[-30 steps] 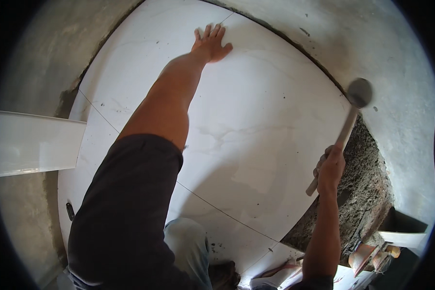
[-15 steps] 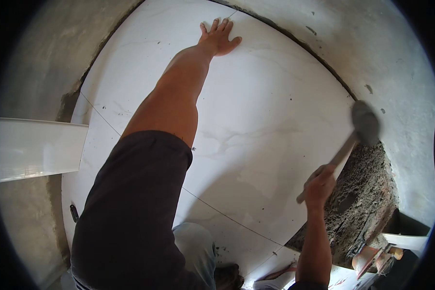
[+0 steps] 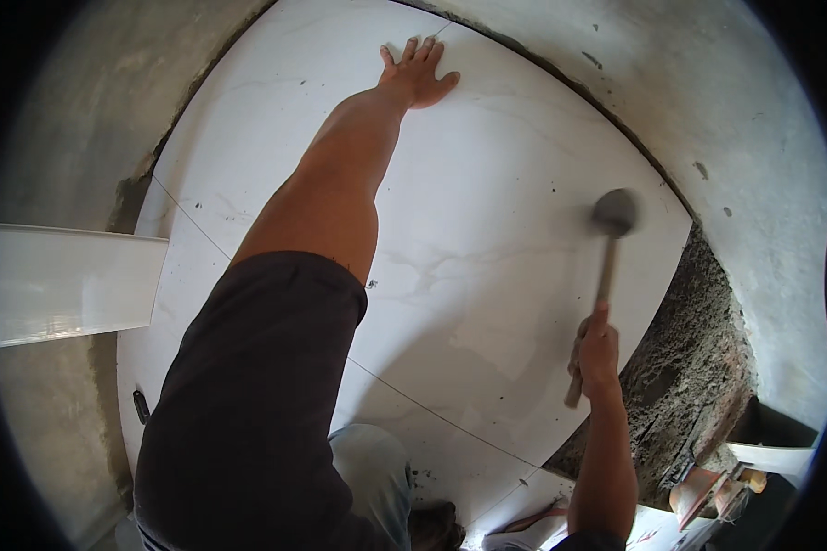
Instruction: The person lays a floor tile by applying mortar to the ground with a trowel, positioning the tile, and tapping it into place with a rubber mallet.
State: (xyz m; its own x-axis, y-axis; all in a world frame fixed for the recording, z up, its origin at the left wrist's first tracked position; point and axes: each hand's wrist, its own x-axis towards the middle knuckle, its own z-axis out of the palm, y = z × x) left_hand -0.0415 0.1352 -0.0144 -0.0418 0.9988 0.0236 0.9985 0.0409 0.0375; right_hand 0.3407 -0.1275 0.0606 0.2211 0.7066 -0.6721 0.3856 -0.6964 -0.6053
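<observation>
The mallet (image 3: 607, 266) is over the right part of the big white tile (image 3: 496, 220), its head motion-blurred; whether it touches the tile cannot be told. The right hand (image 3: 598, 356) is wrapped around the handle, nearer the tile's right edge than the left hand (image 3: 417, 77), which lies palm down, fingers spread, by the tile's far-left corner. The left arm (image 3: 317, 211) hides the tile's left side. Rough grey mortar (image 3: 694, 340) shows beside the tile's right edge; a grey wall (image 3: 753, 138) borders its far edge.
</observation>
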